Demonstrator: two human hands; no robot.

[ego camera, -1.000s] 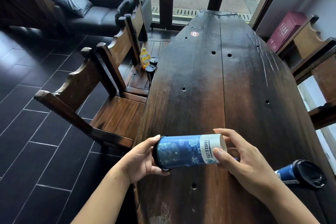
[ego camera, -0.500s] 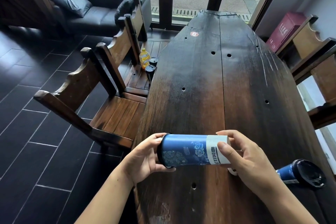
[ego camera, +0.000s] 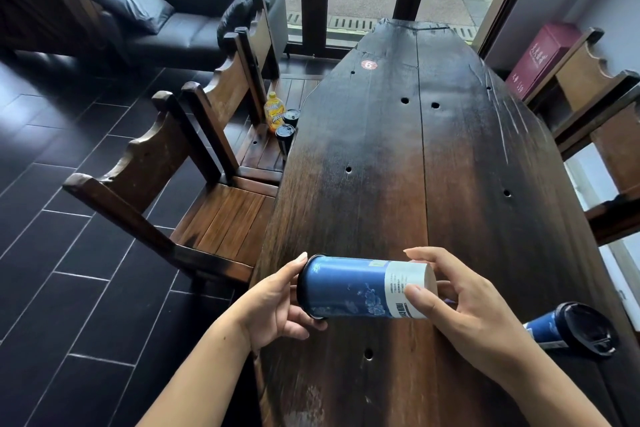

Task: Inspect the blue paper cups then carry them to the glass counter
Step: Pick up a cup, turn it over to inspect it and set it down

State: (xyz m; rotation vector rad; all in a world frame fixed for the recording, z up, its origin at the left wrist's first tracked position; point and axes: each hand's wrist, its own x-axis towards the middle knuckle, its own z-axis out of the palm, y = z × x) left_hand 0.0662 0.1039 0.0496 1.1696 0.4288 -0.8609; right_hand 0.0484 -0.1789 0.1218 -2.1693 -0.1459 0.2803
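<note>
A blue paper cup (ego camera: 349, 286) with a white band and a black lid lies sideways in the air just above the near end of the dark wooden table (ego camera: 398, 166). My left hand (ego camera: 277, 305) grips its lidded end and my right hand (ego camera: 460, 302) grips its white base end. A second blue cup (ego camera: 575, 328) with a black lid lies on its side on the table at the right, beside my right wrist. No glass counter is in view.
Two wooden chairs (ego camera: 194, 204) stand along the table's left side; the farther seat holds a yellow bottle (ego camera: 273, 111) and two dark lidded cups (ego camera: 285, 139). More chairs (ego camera: 602, 104) and a red box (ego camera: 543, 55) are at the right. A black sofa (ego camera: 194, 17) is beyond.
The cup has been rolled about its long axis between my hands, showing a different part of its print. It has also shifted slightly to the right.
</note>
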